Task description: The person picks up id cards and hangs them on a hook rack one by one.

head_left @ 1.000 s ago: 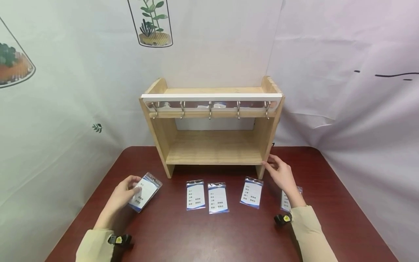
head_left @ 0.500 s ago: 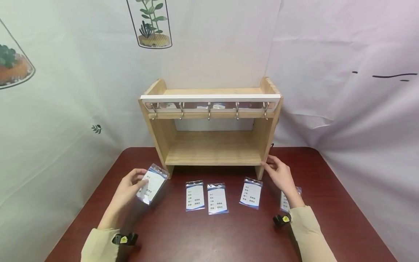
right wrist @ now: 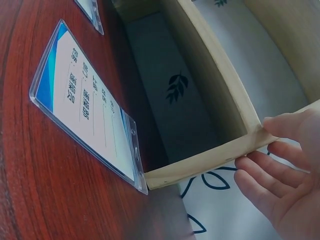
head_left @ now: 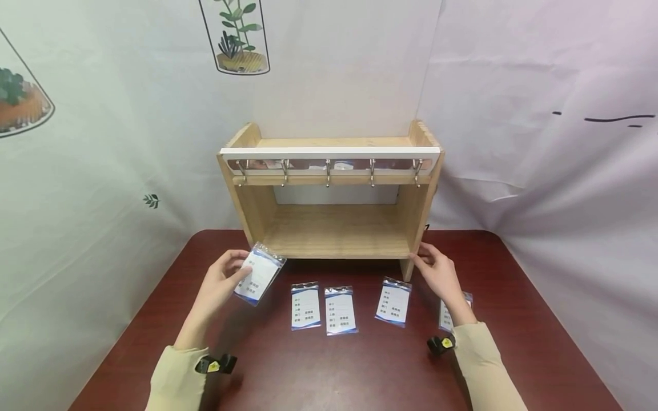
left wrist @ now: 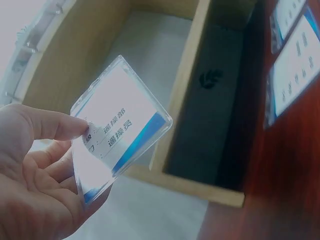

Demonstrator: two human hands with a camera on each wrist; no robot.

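Note:
In the head view my left hand (head_left: 220, 285) pinches a clear-sleeved ID badge (head_left: 259, 273) between thumb and fingers, raised in front of the rack's left leg. The left wrist view shows this badge (left wrist: 117, 125) tilted, with white paper, blue corners and dark print; the thumb lies across its face. My right hand (head_left: 438, 274) holds the lower right side of a wooden rack (head_left: 336, 248). Seen from the right wrist, the thumb is on the front edge of the rack's side panel (right wrist: 215, 155) and the fingers touch its outer face.
Several badges lie flat on the dark red table (head_left: 329, 377): a left one (head_left: 305, 306), a middle one (head_left: 340, 311), a right one (head_left: 393, 302) and one partly behind the right wrist (head_left: 446, 315). A white rail (head_left: 308, 153) with several metal hooks (head_left: 328, 171) crosses the rack's front.
My left hand has carried the badge up and to the right, from over the table's left side to in front of the rack's left leg. The right hand stays on the rack.

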